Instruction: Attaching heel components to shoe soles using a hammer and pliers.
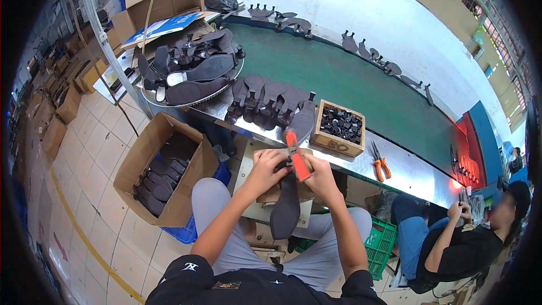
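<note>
A long dark shoe sole lies between my knees, its far end on a small work stand. My left hand is closed on the sole's far end, thumb and fingers pinching near a small dark part that I cannot make out. My right hand is closed around a red-handled tool with a grey metal middle, held over that same end. The tool's exact kind is hard to tell, and the fingers partly hide where it meets the sole.
Heeled soles line the metal bench edge beside a wooden box of small black heel pieces and orange-handled pliers. A heaped basket stands left, a carton of soles below. A green conveyor runs behind; a co-worker sits right.
</note>
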The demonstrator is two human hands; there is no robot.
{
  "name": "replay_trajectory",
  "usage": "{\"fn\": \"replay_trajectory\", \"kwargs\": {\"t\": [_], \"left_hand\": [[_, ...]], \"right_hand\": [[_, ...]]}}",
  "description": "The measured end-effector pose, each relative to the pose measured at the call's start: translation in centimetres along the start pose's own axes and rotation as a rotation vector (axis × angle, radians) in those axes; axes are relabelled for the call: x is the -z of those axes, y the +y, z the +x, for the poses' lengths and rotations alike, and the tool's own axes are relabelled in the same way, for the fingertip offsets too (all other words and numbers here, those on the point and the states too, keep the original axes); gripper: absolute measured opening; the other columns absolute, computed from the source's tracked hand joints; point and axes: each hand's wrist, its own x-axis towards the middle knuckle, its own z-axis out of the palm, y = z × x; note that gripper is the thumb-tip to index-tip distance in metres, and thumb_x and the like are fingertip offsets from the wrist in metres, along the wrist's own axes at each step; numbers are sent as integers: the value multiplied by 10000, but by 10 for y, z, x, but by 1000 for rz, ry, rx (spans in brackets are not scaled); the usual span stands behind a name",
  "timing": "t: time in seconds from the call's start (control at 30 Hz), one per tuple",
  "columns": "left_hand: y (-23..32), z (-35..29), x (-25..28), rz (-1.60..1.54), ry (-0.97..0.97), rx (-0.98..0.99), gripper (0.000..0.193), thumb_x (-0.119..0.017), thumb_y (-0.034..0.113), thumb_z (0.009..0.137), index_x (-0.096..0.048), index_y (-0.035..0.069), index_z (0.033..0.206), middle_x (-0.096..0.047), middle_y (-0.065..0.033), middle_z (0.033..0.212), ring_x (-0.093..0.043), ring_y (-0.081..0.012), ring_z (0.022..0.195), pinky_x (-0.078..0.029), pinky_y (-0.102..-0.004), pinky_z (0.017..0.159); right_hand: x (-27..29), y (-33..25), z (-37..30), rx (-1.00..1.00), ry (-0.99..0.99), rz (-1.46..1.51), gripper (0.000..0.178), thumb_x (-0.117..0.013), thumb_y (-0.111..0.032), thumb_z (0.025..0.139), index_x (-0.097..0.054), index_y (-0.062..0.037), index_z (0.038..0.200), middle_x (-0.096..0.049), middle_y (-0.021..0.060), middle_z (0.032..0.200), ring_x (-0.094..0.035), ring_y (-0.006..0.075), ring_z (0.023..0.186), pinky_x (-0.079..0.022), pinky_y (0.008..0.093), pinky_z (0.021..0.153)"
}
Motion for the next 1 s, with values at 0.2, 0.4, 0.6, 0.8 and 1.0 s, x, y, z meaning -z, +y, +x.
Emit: {"fn": "replay_trajectory", "kwargs": {"t": [0.2,0.4,0.6,0.8,1.0], "left_hand": [[-4,1,1,-23,-39,-12,356,-740,202,790,-664,77,1114,-644,-95,1175,-552,-260,1173,-289,-415,1048],[-3,9,0,-248,13,36,350,-766,182,781,-679,25,1081,-686,-132,1091,-634,-277,1040,-435,-367,936],[4,12,3,-437,-2,110,282,-788,153,771,-717,-14,987,-709,-123,901,-665,-178,816,-509,-295,745],[3,9,1,-562,-34,249,237,-792,126,776,-733,-11,961,-711,-58,867,-633,-104,787,-505,-263,731],[4,14,5,-513,-42,207,235,-791,124,777,-731,-14,959,-711,-59,857,-625,-89,787,-503,-261,731]], "right_hand": [[5,-6,-1,102,-34,-204,351,-710,-12,740,-649,-24,1085,-691,148,1044,-662,371,930,-540,394,794],[9,-11,4,175,-67,-157,299,-706,-15,753,-668,-33,1049,-691,131,1072,-657,367,927,-539,396,793],[5,-41,-20,-258,241,188,223,-635,-173,965,-616,29,1057,-553,28,656,-530,68,573,-435,262,530],[24,-75,-46,-256,147,322,283,-488,-208,1045,-546,32,1183,-454,-51,626,-393,9,433,-298,195,394],[21,-85,-37,-210,71,64,251,-524,-197,1017,-601,20,1117,-537,44,626,-494,80,494,-396,289,455]]}}
